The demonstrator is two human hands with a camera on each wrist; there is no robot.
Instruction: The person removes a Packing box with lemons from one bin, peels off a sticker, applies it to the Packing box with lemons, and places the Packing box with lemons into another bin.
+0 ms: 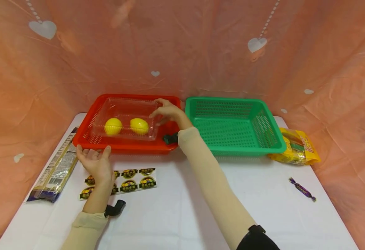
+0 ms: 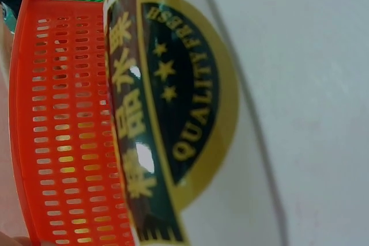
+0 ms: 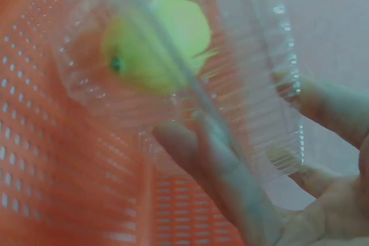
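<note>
Right hand (image 1: 169, 113): I see it pinching the right end of the box, fingers on both sides of a ribbed corner; I judge that stiff end a surer hold than the broad, thin sides.
Box (image 1: 126, 119): within the red basket's outline; clear, thin plastic, finely ribbed, glinting along its edges. From here I can't tell whether it rests on the basket's floor.
Lemons (image 1: 139, 126): two, side by side, smooth, rounded and bright yellow behind the plastic; I take them to be inside the box, whose walls would keep them from rolling.
Left hand (image 1: 97, 168): well apart from the right, palm up, fingers spread at the red basket's front left corner. I make out nothing in its grasp; perhaps it steadies the rim, but contact is unclear to me.
Red basket (image 1: 145, 148): slotted plastic with a rolled rim, just beside the green basket (image 1: 235, 150), probably so that both lie within reach.
Stickers (image 1: 128, 180): a glossy, flat sheet, partly behind the left forearm, on the white surface (image 1: 157, 222).
Packets: a long, shiny one (image 1: 57, 166) left of the red basket; a crinkled yellow one (image 1: 309, 151) by the green.
Candy (image 1: 302, 189): purple wrapper, twisted ends, near the surface's right edge.
</note>
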